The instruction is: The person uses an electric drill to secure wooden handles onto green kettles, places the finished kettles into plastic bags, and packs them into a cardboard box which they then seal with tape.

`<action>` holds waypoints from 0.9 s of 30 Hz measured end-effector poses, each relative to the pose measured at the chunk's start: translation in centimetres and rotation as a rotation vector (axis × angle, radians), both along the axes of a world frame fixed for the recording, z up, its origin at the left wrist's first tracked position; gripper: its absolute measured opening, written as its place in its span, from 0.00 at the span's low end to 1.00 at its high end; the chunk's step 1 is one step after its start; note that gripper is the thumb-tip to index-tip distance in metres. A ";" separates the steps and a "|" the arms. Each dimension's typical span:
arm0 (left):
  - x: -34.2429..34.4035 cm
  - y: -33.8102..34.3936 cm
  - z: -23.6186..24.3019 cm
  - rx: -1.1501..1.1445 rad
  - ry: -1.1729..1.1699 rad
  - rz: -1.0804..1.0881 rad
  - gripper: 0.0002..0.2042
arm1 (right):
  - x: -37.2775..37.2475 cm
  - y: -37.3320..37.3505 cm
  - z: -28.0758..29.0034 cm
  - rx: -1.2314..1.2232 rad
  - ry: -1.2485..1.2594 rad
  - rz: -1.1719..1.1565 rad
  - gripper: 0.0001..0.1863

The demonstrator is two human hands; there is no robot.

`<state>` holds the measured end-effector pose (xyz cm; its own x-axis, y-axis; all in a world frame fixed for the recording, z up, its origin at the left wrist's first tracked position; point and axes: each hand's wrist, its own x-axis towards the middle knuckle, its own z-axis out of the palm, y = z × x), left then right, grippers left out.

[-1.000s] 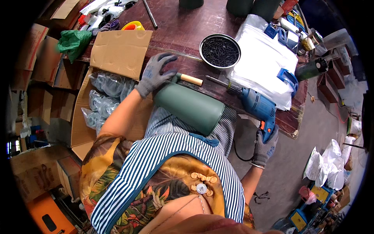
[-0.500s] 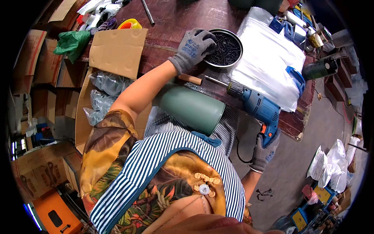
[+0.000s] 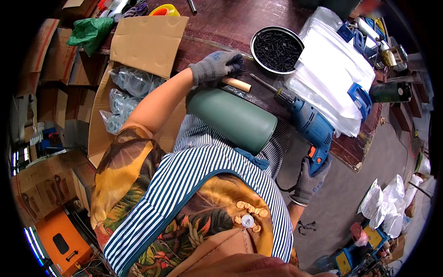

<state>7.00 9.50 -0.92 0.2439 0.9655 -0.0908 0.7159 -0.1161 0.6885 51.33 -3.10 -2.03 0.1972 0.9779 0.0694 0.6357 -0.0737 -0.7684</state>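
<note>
My right hand (image 3: 310, 184), in a grey work glove, grips the handle of a blue electric drill (image 3: 314, 125). The drill's long driver bit points up and left, toward the table edge. A dull green cylinder (image 3: 233, 119) lies across my lap. Just above its left end is my left hand (image 3: 216, 67), gloved too, its fingers curled together; what they hold, if anything, is too small to make out. To the right of that hand stands a round tin of black screws (image 3: 278, 50). A short wooden piece (image 3: 237, 84) lies between my left hand and the bit.
An open cardboard box (image 3: 143, 46) with clear plastic bags (image 3: 124, 99) stands to my left. White plastic sheets (image 3: 334, 69) are piled on the dark red table (image 3: 210, 27), with a blue tool (image 3: 360, 101) on their edge. A yellow tape roll (image 3: 165, 10) sits at the back.
My left hand has come out of the tin of screws and moved left and nearer, toward the green cylinder, its fingers curled. The right hand keeps its hold on the drill. The view has shifted slightly.
</note>
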 end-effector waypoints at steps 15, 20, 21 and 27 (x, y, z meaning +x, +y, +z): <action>1.3 0.0 -0.8 -0.073 -0.120 0.072 0.11 | -0.5 -0.3 0.1 -0.044 -0.012 -0.006 0.43; 1.8 -0.1 -1.1 -0.066 0.001 0.157 0.12 | -0.8 -0.4 0.0 -0.050 -0.001 -0.007 0.44; 1.9 0.1 -1.1 -0.078 0.004 0.167 0.13 | -0.8 -0.5 0.0 -0.044 -0.011 -0.013 0.44; 2.1 0.3 -1.7 0.014 -0.006 0.178 0.10 | -1.1 -0.4 0.3 -0.025 -0.034 -0.002 0.44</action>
